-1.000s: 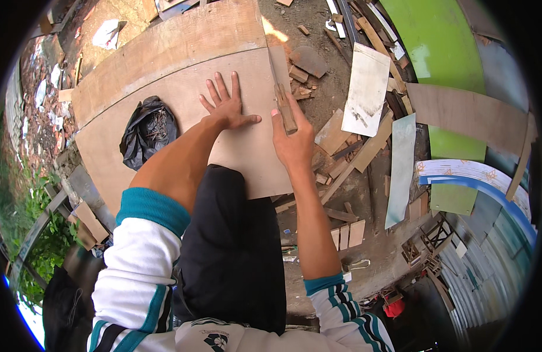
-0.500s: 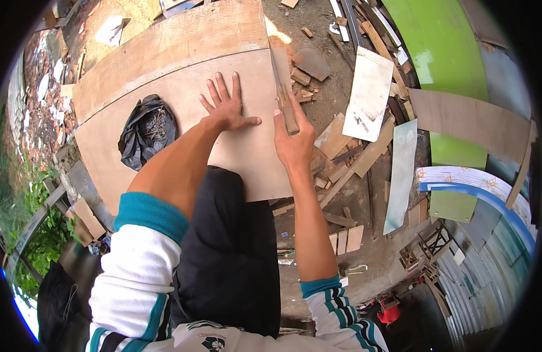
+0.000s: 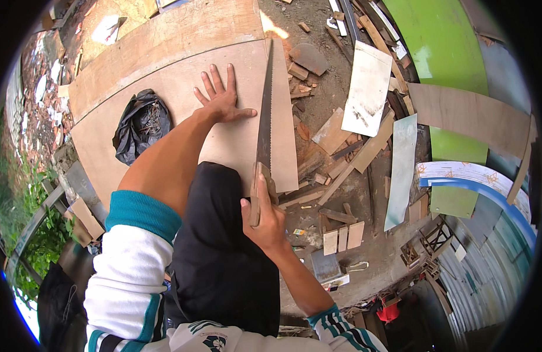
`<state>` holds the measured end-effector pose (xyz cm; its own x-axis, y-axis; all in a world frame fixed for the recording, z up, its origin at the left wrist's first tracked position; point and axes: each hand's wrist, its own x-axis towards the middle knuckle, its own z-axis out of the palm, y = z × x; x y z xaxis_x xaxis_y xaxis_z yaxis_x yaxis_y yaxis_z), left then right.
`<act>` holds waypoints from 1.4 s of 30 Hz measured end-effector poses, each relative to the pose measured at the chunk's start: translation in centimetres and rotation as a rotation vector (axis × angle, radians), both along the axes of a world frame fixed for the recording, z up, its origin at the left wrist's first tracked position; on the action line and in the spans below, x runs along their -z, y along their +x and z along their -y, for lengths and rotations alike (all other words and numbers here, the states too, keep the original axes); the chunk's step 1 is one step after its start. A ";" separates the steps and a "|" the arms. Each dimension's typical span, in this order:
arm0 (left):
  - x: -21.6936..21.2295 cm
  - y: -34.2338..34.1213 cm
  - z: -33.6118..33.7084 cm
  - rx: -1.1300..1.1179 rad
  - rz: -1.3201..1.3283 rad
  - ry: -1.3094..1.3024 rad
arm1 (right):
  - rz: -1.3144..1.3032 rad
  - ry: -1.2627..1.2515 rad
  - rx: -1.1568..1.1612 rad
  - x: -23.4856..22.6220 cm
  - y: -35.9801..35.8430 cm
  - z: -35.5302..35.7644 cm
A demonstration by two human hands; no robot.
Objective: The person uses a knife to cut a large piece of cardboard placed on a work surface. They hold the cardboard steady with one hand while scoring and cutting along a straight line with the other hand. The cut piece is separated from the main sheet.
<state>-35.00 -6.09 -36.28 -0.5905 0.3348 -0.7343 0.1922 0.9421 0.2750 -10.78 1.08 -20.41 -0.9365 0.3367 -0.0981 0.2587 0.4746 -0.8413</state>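
Note:
My left hand [image 3: 223,98] lies flat with fingers spread on a pale plywood sheet [image 3: 183,88]. Wrapped round the wooden handle of a handsaw [image 3: 265,117], my right hand [image 3: 265,217] is low, beside my right knee. The toothed blade points away from me over the right part of the sheet, its tip near the sheet's far edge. To the left of my left arm, a crumpled black plastic bag [image 3: 130,144] full of nails rests on the sheet. My bent leg in black trousers presses against the sheet's near side.
Another plywood board [image 3: 165,38] lies beyond the sheet. Wood offcuts [image 3: 332,132] and a white panel [image 3: 367,88] litter the ground to the right. Farther right are green panels [image 3: 438,47] and corrugated metal sheets [image 3: 482,276]. Plants and rubble line the left side.
My right hand has drawn the handsaw back toward me, from beside the sheet's edge to by my knee, so the blade now shows in full length. My left hand stays on the plywood.

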 end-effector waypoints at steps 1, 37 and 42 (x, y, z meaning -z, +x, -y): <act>-0.1 -0.1 0.1 -0.002 -0.005 -0.018 | 0.007 0.025 0.065 0.4 1.7 -0.3; 3.7 -0.2 0.2 -0.093 -0.870 0.181 | 0.152 -0.140 0.288 -3.6 1.5 -7.3; 2.9 0.0 0.0 -0.091 -0.830 0.177 | 0.080 -0.082 0.218 -2.4 0.3 -6.2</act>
